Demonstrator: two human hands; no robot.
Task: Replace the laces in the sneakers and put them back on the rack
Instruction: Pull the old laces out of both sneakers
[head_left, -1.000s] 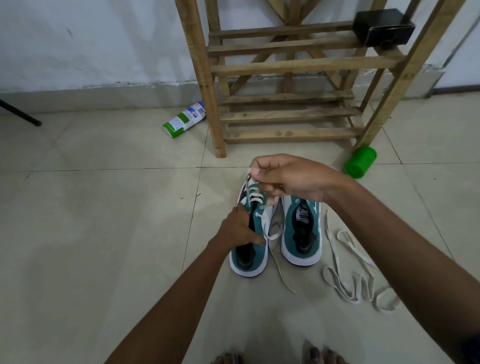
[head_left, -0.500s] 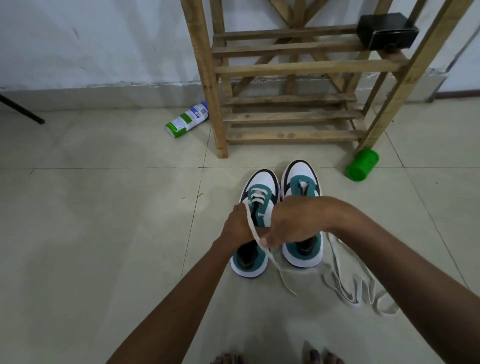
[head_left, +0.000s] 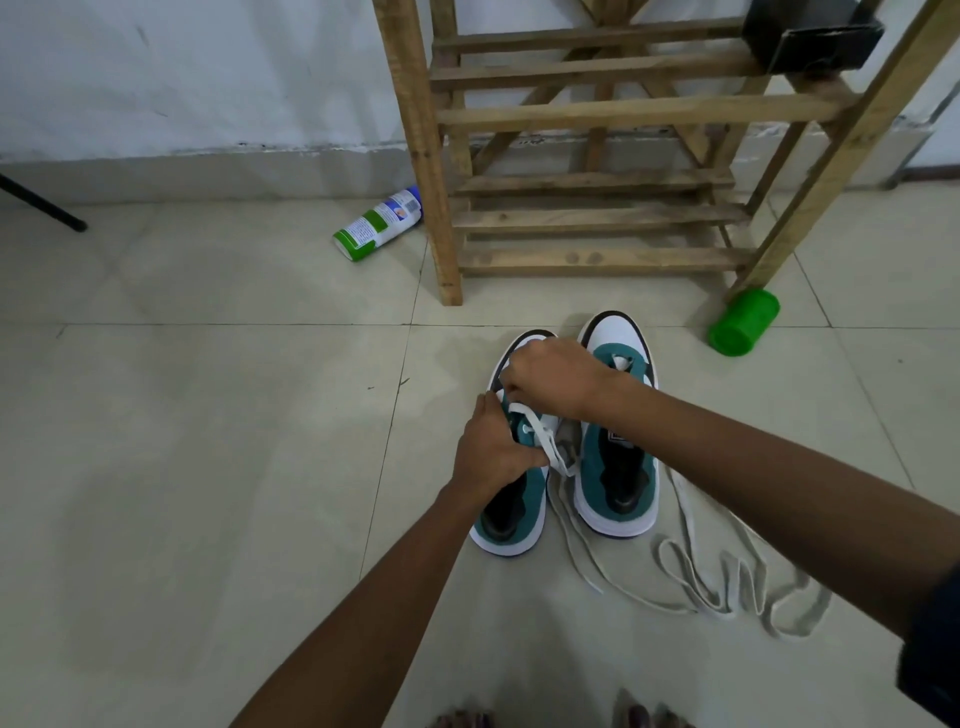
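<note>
Lacing left sneaker (head_left: 511, 512): right hand (head_left: 553, 382), back from its pull, pinches white lace (head_left: 545, 439) near the eyelets; left hand (head_left: 491, 449) grips the tongue; right sneaker (head_left: 618, 467) unlaced.

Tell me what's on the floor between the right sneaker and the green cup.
Bare tile only, in the head view: nothing lies between the right sneaker and the green cup. The loose lace lies nearer the person, off that stretch.

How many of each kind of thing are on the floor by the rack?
Sneakers: 2, left sneaker, right sneaker
Loose laces: 1 pile
Green cup: 1
White-and-green bottle: 1
Total: 5
</note>
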